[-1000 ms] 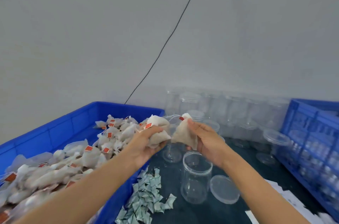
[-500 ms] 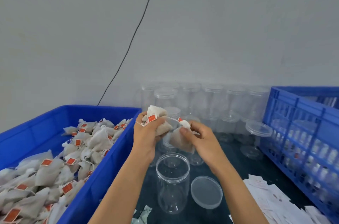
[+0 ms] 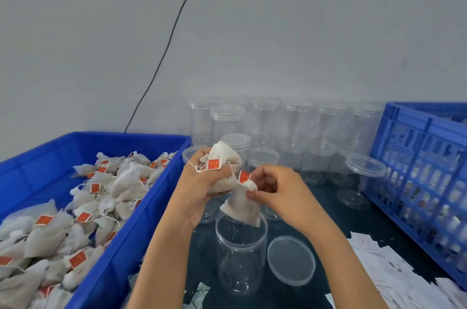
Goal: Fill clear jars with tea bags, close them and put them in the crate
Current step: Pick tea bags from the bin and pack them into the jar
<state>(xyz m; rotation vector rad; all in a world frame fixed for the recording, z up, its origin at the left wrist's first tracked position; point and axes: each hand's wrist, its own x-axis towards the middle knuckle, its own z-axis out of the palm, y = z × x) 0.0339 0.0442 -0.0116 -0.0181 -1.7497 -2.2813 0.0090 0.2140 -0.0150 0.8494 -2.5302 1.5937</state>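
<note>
Pinching the knotted top of one white mesh tea bag [image 3: 241, 205], our right hand [image 3: 274, 188] dangles it so that its lower corner hangs just at the mouth of the open clear plastic jar [image 3: 241, 254]. Our left hand [image 3: 199, 188] has its grip curled round a small bunch of tea bags with red paper tags [image 3: 222, 167], held just above and left of that mouth. We cannot tell how many bags the bunch holds.

We see no bags inside the jar, which stands upright on the dark bench [image 3: 326, 212], between the solid blue plastic bin heaped with tea bags [image 3: 126, 240] and its loose round clear lid [image 3: 290, 260], which lies flat just beside it. Behind stand rows of lidded clear jars [image 3: 298, 121], and the slatted blue crate [image 3: 417, 172] waits at the right.

We judge the filling to be at its very start. The risks look plain. The strings and tags of the dangling bag and the bunch run close together, so a tangle could drag a second bag out as we let go. The hanging bag sits toward the right rim; released off-centre, it could catch on the edge and fall to the bench. The jar is light and empty, so a knock from either wrist could tip it.
</note>
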